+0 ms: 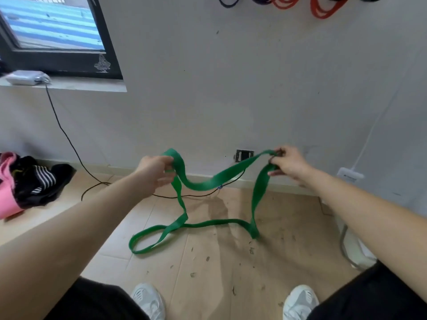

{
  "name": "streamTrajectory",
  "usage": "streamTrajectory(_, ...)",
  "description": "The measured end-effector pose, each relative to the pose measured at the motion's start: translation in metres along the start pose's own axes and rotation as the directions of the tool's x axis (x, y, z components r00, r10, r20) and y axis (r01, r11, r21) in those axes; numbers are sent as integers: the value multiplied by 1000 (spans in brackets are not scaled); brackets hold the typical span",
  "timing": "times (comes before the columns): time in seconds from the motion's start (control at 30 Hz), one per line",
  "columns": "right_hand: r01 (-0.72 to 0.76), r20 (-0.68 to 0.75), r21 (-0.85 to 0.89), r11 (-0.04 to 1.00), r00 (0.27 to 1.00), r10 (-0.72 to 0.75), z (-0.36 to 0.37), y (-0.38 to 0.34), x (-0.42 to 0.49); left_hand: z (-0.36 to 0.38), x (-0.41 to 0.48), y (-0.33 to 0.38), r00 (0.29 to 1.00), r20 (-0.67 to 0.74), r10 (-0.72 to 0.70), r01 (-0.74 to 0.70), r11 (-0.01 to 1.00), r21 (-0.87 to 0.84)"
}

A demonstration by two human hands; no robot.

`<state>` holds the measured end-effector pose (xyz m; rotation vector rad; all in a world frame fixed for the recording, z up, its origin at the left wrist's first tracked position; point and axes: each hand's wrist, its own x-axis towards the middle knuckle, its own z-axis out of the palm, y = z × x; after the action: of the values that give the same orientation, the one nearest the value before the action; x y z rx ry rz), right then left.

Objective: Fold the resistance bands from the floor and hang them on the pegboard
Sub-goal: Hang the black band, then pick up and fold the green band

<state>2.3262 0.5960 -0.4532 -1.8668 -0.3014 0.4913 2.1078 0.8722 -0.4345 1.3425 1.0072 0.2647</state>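
Observation:
A long green resistance band (215,179) hangs between my two hands in front of the wall. My left hand (156,172) grips one bend of it at the left. My right hand (288,163) pinches another bend at the right. The middle sags between them. Two strands drop to the floor, where a loop (147,239) lies flat on the cardboard. At the top edge, red bands (323,8) and dark purple bands (231,1) hang on the wall; their pegs are out of view.
Cardboard sheets (208,273) cover the floor, with my white shoes (150,299) at the bottom. A pile of pink and black clothes (27,179) lies at the left. A black cable (69,139) runs from the window sill to a wall socket (243,155).

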Motion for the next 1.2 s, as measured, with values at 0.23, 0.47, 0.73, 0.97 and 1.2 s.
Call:
streamTrajectory(0.23,304,107,219,927,937,-333,-24,-99,-27,29,-19,-30,958,251,-140,1,874,486)
streamTrajectory(0.47,434,222,66,898,871,-438,-14,-124,-53,72,-31,8,838,424,343,-471,847,247)
streamTrajectory(0.73,529,111,221,819,821,-560,-21,-144,-66,131,-45,15,705,581,406,-576,806,135)
streamTrajectory(0.97,537,-40,369,759,825,-564,-33,-150,-63,158,-45,6,724,494,483,-608,784,125)
streamTrajectory(1.2,492,-149,527,694,857,-494,-61,-142,-46,148,-28,1,731,487,478,-638,732,238)
